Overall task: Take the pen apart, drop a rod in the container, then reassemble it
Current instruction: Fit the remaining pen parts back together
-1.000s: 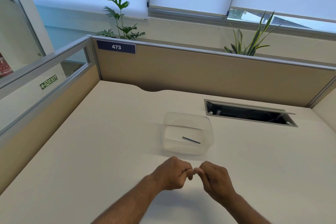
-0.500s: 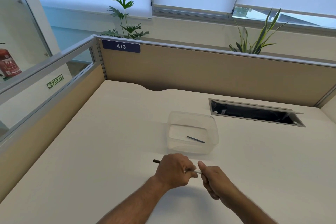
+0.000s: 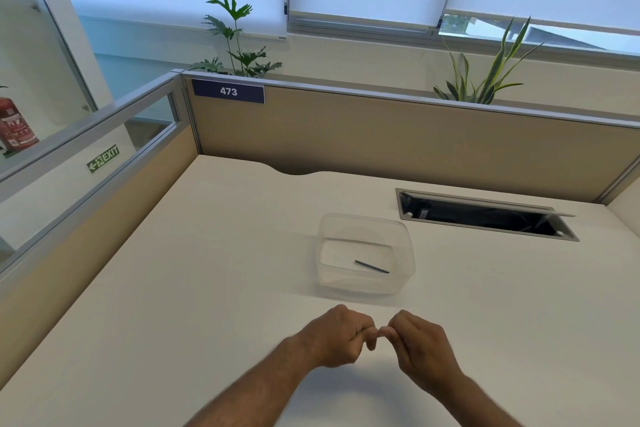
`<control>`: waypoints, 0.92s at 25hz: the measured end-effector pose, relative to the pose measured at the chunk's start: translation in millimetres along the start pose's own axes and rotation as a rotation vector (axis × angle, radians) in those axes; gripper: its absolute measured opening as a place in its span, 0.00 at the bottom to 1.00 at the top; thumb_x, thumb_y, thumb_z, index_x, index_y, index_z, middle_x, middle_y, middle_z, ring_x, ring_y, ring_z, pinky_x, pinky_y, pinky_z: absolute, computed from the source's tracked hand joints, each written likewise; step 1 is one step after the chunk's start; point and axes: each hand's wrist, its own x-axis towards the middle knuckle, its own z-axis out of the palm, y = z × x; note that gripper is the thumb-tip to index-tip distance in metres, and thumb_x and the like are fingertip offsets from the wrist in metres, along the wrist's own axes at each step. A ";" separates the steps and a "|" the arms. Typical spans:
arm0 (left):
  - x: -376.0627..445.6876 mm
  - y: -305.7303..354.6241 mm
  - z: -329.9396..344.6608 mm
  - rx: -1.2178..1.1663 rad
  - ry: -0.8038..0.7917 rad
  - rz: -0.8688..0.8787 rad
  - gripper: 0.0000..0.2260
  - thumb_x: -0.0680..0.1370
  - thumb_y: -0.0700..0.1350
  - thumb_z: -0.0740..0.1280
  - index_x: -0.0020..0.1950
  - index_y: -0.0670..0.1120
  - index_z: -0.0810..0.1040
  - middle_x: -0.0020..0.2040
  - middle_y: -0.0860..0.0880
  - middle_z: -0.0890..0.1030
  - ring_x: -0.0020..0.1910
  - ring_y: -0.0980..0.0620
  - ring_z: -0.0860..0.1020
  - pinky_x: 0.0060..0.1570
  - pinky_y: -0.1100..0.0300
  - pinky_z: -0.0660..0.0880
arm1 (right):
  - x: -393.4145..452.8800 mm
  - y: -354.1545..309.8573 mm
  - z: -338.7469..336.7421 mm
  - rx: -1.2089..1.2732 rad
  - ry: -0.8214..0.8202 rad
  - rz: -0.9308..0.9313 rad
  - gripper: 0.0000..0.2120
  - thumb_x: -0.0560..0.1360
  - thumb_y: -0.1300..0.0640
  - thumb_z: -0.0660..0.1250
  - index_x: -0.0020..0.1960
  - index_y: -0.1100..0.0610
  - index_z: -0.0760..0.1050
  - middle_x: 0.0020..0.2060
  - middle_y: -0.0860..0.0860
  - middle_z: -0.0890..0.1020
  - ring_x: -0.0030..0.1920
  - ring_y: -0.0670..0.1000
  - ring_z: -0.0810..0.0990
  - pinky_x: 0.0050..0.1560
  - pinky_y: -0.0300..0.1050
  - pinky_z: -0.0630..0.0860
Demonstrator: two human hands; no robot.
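Observation:
My left hand (image 3: 334, 336) and my right hand (image 3: 420, 347) are both closed into fists just above the desk, fingertips touching at the middle. The pen is hidden inside them; none of it shows. Just beyond the hands stands a clear plastic container (image 3: 363, 218). A thin dark rod (image 3: 371, 266) lies on its floor, toward the right side.
A beige desk (image 3: 207, 288) is walled by partitions at the back and left. An open cable hatch (image 3: 485, 218) with a raised flap is sunk into the desk, right of the container. Plants stand behind the back partition.
Half a second ago the hands were apart, with a dark pen end left of the left fist and a pale piece between them. They have closed together and the pen is covered.

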 end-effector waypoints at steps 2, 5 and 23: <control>-0.2 0.6 0.5 -0.003 0.011 0.010 0.12 0.81 0.43 0.60 0.44 0.45 0.82 0.42 0.45 0.85 0.36 0.52 0.77 0.38 0.60 0.74 | 1.2 -2.5 0.8 -0.009 0.032 -0.005 0.20 0.82 0.45 0.53 0.34 0.52 0.66 0.25 0.47 0.70 0.25 0.48 0.65 0.24 0.40 0.62; -0.7 -1.7 3.1 0.031 0.107 0.022 0.14 0.79 0.50 0.62 0.42 0.45 0.83 0.38 0.47 0.85 0.34 0.49 0.78 0.36 0.56 0.76 | 5.3 -12.6 3.9 0.046 0.023 0.171 0.21 0.80 0.47 0.56 0.29 0.51 0.63 0.22 0.45 0.63 0.24 0.48 0.61 0.26 0.40 0.58; -5.0 -2.1 -4.7 0.030 -0.019 -0.026 0.15 0.81 0.50 0.58 0.46 0.47 0.82 0.44 0.47 0.85 0.40 0.49 0.79 0.43 0.55 0.78 | -2.0 3.7 -1.2 0.116 -0.139 0.034 0.18 0.81 0.42 0.52 0.43 0.51 0.71 0.34 0.44 0.75 0.30 0.43 0.68 0.30 0.37 0.67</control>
